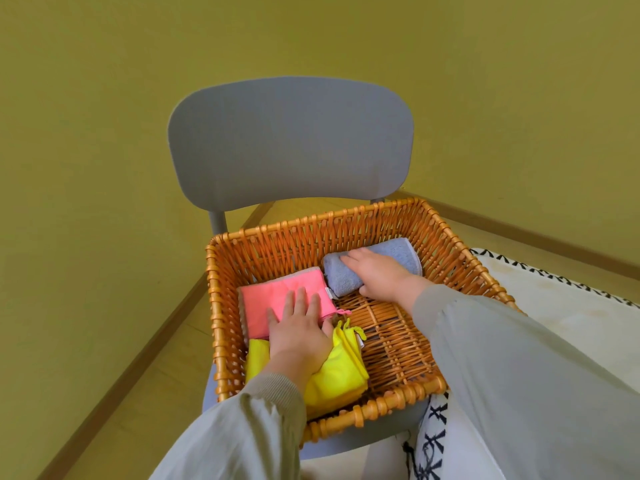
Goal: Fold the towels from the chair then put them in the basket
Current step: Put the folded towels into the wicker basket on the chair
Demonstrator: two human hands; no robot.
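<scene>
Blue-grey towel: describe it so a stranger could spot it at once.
Find the grey chair, whose seat carries a wicker basket. The blue-grey towel lies against the basket's far wall, gripped by the right hand. It alone is a thick blue-grey roll; the pink towel and yellow towel on the left lie flatter.

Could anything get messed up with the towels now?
The rolled blue-grey towel may unroll when the right hand lets go. The yellow folded towel under the left hand looks loose and could rumple. The orange wicker basket covers the seat of the grey chair, so a push might slide it off.
</scene>
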